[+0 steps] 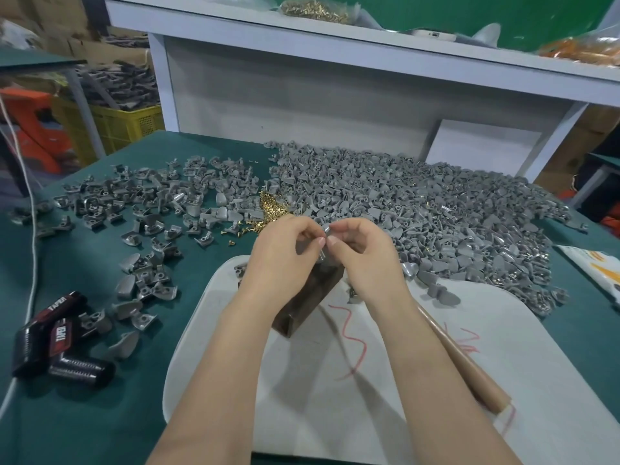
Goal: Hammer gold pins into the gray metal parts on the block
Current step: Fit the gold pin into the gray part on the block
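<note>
- Green workbench top filling most of the view, white shelf unit standing at the far edge, yellow crate behind on the left
- Huge heap of gray parts spread over the far right of the bench, thinner scatter of the same parts over on the left
- White board lying flat on the near side, red scribbles across it
- Left hand and right hand brought together just above the block, fingertips nearly touching, both pinching one small gray metal part between thumb and fingers
- Wooden hammer handle lying on the board beside the right forearm, head end hidden behind the right hand
- Dark wooden block sitting on the board right under the hands, top mostly covered by them
- Black packs marked TAPER near the left edge
- Little pile of gold pins on the green top just beyond the left hand, between scatter and heap, a few strays beside it
- Too small to tell whether a pin is already in the held part
</note>
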A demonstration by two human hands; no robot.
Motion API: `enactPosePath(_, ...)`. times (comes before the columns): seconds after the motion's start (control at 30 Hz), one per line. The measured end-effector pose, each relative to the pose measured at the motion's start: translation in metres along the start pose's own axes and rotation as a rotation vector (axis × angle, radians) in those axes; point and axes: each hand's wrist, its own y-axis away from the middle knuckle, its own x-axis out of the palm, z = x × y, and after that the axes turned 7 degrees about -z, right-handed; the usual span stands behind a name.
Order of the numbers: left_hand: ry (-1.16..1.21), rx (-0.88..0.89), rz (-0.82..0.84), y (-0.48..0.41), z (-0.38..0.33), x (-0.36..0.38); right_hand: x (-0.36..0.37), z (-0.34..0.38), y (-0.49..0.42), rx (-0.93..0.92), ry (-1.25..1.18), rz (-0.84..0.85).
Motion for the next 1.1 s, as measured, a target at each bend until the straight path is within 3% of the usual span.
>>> enactPosePath(0.27, 0.074, 0.011, -0.014, 0.000, -0.004, -0.001, 0.002, -0.001, -0.001, 0.266, -0.458, 0.053)
enactPosePath(0.47, 0.047, 0.027, -0.025, 0.000, -0.004, 0.001, 0.002, 0.001, -0.001, 0.292, -0.525, 0.047)
enactPosePath(0.6, 0.028, 0.016, -0.020, 0.000, -0.004, -0.001, 0.001, 0.000, -0.001, 0.181, -0.363, -0.021)
enactPosePath(0.73, -0.033, -0.119, -0.025, -0.002, 0.001, -0.006, -0.002, -0.007, -0.004, 0.024, 0.010, -0.097)
enactPosePath(0.83, -0.105, -0.225, 0.066, -0.001, 0.003, -0.010, 0.002, -0.010, -0.002, -0.109, 0.269, -0.082)
enactPosePath(1.1, -0.279, -0.217, 0.136, 0.001, 0.006, -0.006, 0.013, -0.014, -0.002, -0.171, 0.426, 0.006)
